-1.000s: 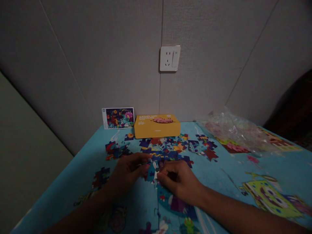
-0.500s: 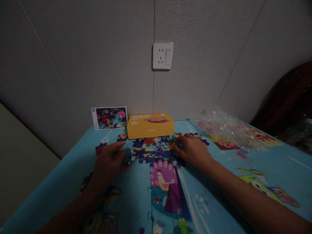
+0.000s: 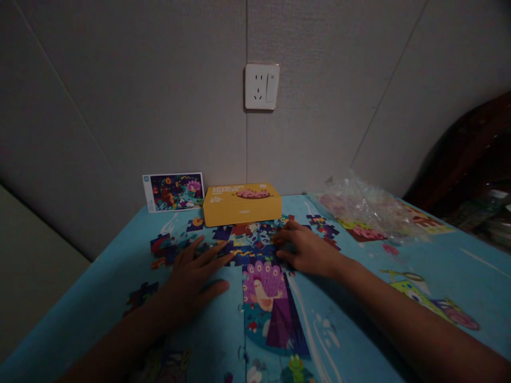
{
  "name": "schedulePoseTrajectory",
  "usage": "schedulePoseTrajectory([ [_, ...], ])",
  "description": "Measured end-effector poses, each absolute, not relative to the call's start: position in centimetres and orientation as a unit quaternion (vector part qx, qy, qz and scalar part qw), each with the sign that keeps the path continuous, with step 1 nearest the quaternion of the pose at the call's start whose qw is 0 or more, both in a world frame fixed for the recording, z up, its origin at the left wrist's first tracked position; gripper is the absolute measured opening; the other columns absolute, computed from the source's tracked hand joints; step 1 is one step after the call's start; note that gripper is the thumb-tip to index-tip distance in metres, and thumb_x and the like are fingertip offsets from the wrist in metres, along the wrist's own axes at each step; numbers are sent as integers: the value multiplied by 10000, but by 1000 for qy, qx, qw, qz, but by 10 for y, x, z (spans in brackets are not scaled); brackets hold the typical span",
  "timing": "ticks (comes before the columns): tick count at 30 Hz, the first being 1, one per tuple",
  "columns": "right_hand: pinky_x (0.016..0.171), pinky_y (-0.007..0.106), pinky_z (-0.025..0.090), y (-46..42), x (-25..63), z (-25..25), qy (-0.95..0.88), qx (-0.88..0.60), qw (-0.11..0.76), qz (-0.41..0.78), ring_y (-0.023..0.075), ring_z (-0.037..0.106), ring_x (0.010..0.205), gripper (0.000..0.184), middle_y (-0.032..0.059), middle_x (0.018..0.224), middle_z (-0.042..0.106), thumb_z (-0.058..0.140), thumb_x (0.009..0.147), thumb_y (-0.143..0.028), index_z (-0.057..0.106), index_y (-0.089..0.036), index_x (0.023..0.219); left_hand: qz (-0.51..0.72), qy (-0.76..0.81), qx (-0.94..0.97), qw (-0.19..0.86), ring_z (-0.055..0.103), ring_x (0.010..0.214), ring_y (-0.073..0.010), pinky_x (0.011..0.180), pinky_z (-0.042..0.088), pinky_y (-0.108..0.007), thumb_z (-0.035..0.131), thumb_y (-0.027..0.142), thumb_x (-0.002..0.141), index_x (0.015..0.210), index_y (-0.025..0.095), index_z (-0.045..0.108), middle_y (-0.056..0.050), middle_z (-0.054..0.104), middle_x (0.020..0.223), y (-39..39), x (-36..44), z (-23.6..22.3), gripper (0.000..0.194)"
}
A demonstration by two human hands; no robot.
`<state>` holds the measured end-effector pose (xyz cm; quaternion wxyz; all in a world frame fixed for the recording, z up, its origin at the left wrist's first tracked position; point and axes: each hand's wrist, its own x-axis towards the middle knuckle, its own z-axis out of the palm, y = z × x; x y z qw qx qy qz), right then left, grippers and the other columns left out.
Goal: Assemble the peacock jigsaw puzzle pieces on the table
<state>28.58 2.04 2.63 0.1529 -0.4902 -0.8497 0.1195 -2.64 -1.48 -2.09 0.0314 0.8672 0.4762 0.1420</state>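
My left hand [image 3: 194, 274] lies flat and open on the blue cartoon tablecloth [image 3: 399, 298], its fingertips touching the left end of a joined strip of dark puzzle pieces [image 3: 249, 244]. On the strip's right end rests my right hand [image 3: 307, 250], fingers stretched and pressed down on the pieces. Below the strip, between my hands, lies an assembled section with a purple peacock [image 3: 271, 298]. Loose puzzle pieces [image 3: 163, 247] are scattered left of my left hand, and more loose pieces [image 3: 323, 229] lie right of my right hand.
A yellow puzzle box [image 3: 241, 204] stands at the table's back against the wall. A reference picture card [image 3: 174, 191] leans on the wall left of it. A crumpled clear plastic bag [image 3: 363, 207] lies back right. A wall socket [image 3: 261, 86] is above.
Both hands left the piece they held together near the front and moved apart and back to the strip of joined pieces; the peacock section now shows between them. The left hand flattened.
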Motion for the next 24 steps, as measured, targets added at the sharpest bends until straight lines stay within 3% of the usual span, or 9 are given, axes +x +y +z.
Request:
schedulePoseTrajectory([
  [6, 894, 369, 495, 20, 284, 30, -864, -469, 157, 98, 228, 626, 934, 241, 112, 1019, 636, 597, 847, -83, 735, -148, 1033, 166, 522, 836, 10, 313, 1387, -464, 1059, 337, -726, 599, 457, 898, 1398, 322, 571, -77, 506, 1490, -10, -28, -23, 519],
  [9, 903, 371, 494, 10, 270, 28, -877, -436, 170, 106, 232, 613, 966, 209, 114, 1024, 630, 583, 904, -160, 719, -144, 1061, 174, 495, 851, 7, 297, 1405, -430, 1085, 328, -699, 555, 380, 927, 1357, 384, 598, -54, 470, 1506, -14, -26, -21, 432],
  [13, 963, 405, 483, -5, 256, 23, -884, -417, 157, 139, 259, 581, 1058, 341, 150, 1143, 583, 621, 923, -303, 662, -129, 1214, 176, 488, 855, 0, 307, 1390, -431, 1079, 334, -697, 551, 362, 925, 1318, 398, 631, -68, 470, 1480, -16, -25, -21, 402],
  [17, 1022, 455, 445, -7, 255, 22, -882, -426, 142, 139, 290, 546, 1132, 424, 176, 1203, 558, 622, 926, -302, 608, -118, 1308, 186, 506, 842, -5, 322, 1367, -444, 1068, 342, -702, 591, 414, 903, 1314, 369, 642, -93, 477, 1462, -13, -26, -23, 417],
  [24, 1003, 437, 458, -2, 259, 21, -894, -384, 161, 164, 274, 545, 1098, 390, 165, 1189, 561, 628, 919, -273, 627, -122, 1279, 187, 509, 840, -8, 310, 1377, -430, 1078, 346, -682, 592, 438, 890, 1316, 358, 641, -95, 474, 1446, -11, -27, -22, 436],
])
